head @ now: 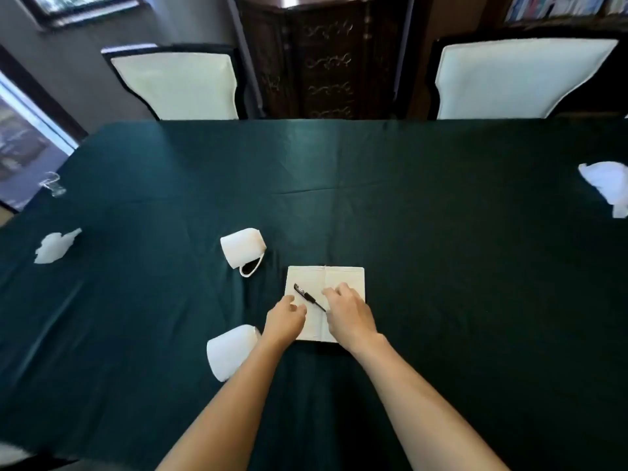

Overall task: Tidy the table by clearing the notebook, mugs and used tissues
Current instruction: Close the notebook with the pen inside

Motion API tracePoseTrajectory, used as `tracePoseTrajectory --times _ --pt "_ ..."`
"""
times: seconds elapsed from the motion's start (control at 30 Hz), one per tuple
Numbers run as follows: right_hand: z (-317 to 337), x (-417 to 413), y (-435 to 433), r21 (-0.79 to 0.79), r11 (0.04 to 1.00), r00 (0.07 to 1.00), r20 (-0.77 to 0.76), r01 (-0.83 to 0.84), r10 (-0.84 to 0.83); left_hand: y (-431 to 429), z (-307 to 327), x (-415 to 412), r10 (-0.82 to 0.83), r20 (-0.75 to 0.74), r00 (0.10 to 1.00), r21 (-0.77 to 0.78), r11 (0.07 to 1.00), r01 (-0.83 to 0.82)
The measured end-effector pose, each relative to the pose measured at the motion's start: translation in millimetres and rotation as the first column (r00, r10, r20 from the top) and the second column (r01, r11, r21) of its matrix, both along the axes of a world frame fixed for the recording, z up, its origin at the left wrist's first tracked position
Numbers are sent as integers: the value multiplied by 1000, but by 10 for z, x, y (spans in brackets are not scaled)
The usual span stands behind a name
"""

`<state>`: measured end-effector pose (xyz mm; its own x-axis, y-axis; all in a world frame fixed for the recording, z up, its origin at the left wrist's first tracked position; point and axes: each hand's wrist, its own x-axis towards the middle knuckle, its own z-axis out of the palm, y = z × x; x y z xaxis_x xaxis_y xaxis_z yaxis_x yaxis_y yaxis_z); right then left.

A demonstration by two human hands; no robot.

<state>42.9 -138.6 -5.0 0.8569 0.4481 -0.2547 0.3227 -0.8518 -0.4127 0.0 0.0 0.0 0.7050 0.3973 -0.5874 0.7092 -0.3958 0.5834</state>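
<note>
The open notebook (pixel 325 302) is centred on the surface. A pen (pixel 308 296) is laid diagonally across it, between both hands. The right hand (pixel 346 311), grip loose and empty, is nearer the pen's tip; the left hand (pixel 284 317) is likewise unclenched.

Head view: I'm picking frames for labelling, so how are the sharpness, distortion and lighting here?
Head view: wide-angle bend curves the table edge; left rim smeared, crumpled tissue soft; centre fairly sharp, pen readable on the notebook; dim light, faint sheen on the cloth.
</note>
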Motion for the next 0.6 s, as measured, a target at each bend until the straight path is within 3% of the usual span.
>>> tracePoseTrajectory --times 0.27,0.47,0.6 --pt "-351 -48 104 71 993 988 -123 98 -89 -154 -122 125 59 -27 998 -50 997 -61" --pt "-383 -107 152 172 899 901 -245 403 -357 -205 -211 217 6 6 1000 -100 995 -6" --pt "-364 -137 189 202 833 839 -316 515 -442 -206 -261 256 -26 34 999 -109 994 29"
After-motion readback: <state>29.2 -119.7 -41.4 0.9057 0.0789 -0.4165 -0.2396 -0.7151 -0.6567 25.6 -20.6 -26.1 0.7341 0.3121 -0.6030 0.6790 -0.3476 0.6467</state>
